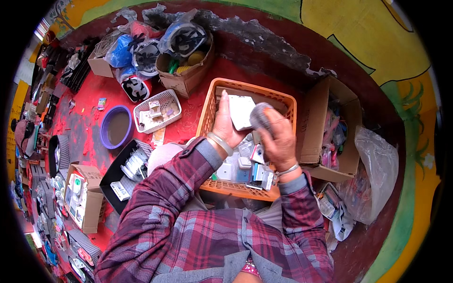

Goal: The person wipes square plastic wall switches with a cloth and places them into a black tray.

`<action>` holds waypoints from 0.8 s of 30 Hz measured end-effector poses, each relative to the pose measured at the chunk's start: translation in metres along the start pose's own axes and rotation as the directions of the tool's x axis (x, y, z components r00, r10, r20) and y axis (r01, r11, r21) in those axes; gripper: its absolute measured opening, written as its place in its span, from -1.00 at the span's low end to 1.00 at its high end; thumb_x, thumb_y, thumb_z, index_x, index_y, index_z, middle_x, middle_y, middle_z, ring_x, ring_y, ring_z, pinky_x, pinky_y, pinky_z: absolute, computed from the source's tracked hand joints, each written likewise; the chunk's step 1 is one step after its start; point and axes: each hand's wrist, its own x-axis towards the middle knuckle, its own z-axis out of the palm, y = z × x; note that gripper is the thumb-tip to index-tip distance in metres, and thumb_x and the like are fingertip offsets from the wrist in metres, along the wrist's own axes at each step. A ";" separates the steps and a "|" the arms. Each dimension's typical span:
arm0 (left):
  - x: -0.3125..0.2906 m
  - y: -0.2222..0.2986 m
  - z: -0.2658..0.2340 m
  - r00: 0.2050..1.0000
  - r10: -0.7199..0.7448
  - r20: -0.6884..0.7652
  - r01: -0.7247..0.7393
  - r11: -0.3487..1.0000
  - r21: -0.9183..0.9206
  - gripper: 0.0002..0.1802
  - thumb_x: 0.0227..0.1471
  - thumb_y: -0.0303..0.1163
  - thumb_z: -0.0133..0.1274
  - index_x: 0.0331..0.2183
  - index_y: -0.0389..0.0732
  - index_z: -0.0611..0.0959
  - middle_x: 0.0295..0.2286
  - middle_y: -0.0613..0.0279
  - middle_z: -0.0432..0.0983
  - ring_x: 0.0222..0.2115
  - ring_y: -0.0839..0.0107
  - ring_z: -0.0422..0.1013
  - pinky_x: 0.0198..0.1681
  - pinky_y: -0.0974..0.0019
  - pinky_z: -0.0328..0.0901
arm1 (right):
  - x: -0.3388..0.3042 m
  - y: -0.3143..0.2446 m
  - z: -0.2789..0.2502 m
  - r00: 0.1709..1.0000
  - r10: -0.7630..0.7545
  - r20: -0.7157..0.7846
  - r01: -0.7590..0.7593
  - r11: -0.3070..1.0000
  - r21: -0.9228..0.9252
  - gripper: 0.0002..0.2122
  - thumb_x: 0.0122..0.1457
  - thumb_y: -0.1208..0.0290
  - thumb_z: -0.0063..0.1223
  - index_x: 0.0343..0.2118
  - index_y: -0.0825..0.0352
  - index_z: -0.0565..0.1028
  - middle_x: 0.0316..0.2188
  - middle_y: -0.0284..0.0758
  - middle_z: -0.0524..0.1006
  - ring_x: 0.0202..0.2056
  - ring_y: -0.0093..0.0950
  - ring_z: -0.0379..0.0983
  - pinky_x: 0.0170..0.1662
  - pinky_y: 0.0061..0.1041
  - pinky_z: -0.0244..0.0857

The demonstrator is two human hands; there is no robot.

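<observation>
My left hand [225, 123] grips a white square box-like piece [241, 112] by its left side, held over an orange plastic basket [247, 86]. A grey wad [260, 117], which looks like a cloth or scouring pad, is held in my right hand [279, 137]. The wad touches or nearly touches the right edge of the white piece. Below my hands, the basket holds several small items, among them a white-topped blue container [244, 169] and white flat pieces [225, 171].
Left of the basket stand a small white basket [168, 96] of white parts, a purple basin [104, 127] of murky water and a black bin [110, 191]. Cardboard boxes stand behind [181, 85] and right [314, 122], with a clear plastic bag [376, 174] beyond.
</observation>
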 end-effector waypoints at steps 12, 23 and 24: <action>-0.008 -0.001 -0.006 0.954 -0.285 0.090 0.260 0.941 0.217 -0.09 -0.04 0.41 -0.30 0.08 -0.16 0.22 -0.10 0.05 0.29 -0.06 0.24 0.25 0.05 0.12 0.16 | -0.001 0.007 0.003 0.998 0.054 -0.019 -0.056 0.986 -0.156 -0.52 -0.17 0.37 0.20 -0.08 0.27 0.43 -0.36 -0.22 0.50 -0.32 -0.26 0.42 -0.28 -0.39 0.37; -0.011 -0.014 0.001 0.979 -0.105 0.176 0.061 0.969 0.241 -0.32 0.07 0.01 -0.03 0.08 -0.23 0.27 0.03 0.16 0.28 0.07 0.29 0.18 0.16 0.17 0.05 | 0.000 0.025 -0.004 0.702 0.636 0.321 -0.348 -0.087 0.933 -0.65 0.08 0.35 0.08 -0.10 0.44 0.39 -0.23 -0.32 0.51 -0.22 -0.51 0.46 -0.13 -0.54 0.34; -0.010 -0.016 0.001 0.978 -0.111 0.179 0.069 0.972 0.225 -0.32 0.07 0.01 -0.04 0.09 -0.23 0.27 0.03 0.15 0.28 0.07 0.29 0.19 0.15 0.17 0.06 | -0.001 0.023 -0.002 0.705 0.624 0.338 -0.359 -0.097 0.928 -0.64 0.08 0.35 0.08 -0.10 0.43 0.38 -0.23 -0.33 0.50 -0.21 -0.51 0.45 -0.12 -0.55 0.33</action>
